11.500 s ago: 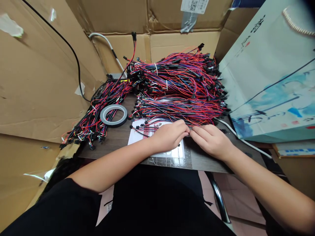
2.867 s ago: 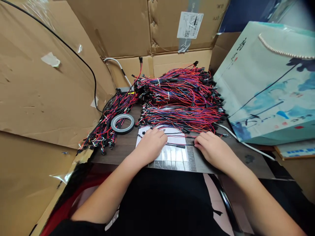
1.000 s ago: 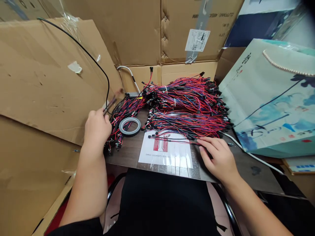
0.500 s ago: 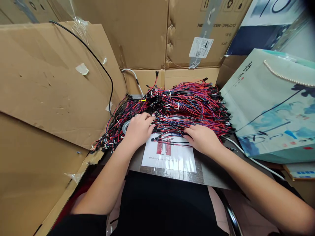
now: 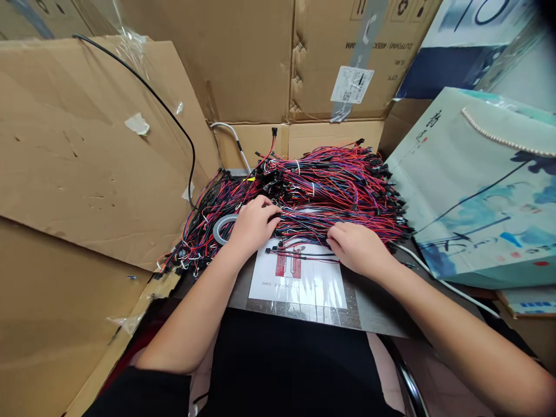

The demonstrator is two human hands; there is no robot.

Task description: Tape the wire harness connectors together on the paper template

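A low bundle of red, black and blue wires [image 5: 313, 223] with small black connectors lies across the table in front of me. At its left end my left hand [image 5: 255, 223] is closed, thumb and fingertips pinching the wire ends. My right hand [image 5: 358, 248] has its fingers curled on the front wires of the same bundle, the fingertips partly hidden. Just below, a few separate wires [image 5: 304, 255] with black connectors lie over a printed sheet [image 5: 299, 289] taped to the table. A roll of tape [image 5: 221, 229] sits beside my left wrist.
Thicker tied wire bundles [image 5: 334, 174] are piled behind. More tangled wires [image 5: 204, 231] lie at the left, next to a cardboard panel [image 5: 99, 139]. Cardboard boxes [image 5: 247, 63] wall the back. A pale blue paper bag [image 5: 478, 197] and a white cable [image 5: 434, 275] are at the right.
My left hand has shifted slightly to the right along the wire ends, and more of the tape roll shows. The right hand is nearly unmoved. The view has shifted a little.
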